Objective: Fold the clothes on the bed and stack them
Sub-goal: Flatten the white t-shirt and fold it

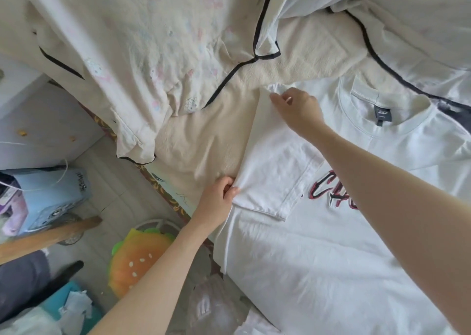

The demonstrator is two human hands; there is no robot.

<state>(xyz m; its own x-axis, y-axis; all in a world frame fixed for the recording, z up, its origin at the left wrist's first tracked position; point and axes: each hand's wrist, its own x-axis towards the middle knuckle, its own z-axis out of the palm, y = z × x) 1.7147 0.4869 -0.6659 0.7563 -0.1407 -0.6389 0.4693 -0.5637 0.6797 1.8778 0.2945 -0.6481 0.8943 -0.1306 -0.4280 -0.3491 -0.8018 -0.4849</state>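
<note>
1. White cotton T-shirt (318,245) lies flat on the bed (204,141), front side up, with its neck pointing to the far side and its lower part toward the person.
2. Red and black letters (331,192) are printed on the chest, and the right forearm hides part of them.
3. One sleeve (275,171) is folded inward over the chest, so its hem lies just beside the letters.
4. The left hand (219,199) pinches the folded edge of the shirt at the near end of the sleeve fold; thumb and fingers are curled around the cloth.
5. The right hand (298,110) reaches across the shirt and grips the same folded edge at the shoulder, near the collar (382,112); its fingers are bent onto the cloth.
6. A dark label (381,112) sits inside the collar.
7. The bed has a beige sheet, and the shirt is on its right part.
8. A cream blanket with black trim (142,41) and pale cartoon prints lies crumpled on the far left of the bed, apart from the shirt.
9. Another cloth with black trim (420,41) lies at the far right, and its edge touches the shoulder of the shirt.
10. On the floor left of the bed stand a burger-shaped cushion (137,260), a light blue bag (51,192) and a wooden stick (46,237).
</note>
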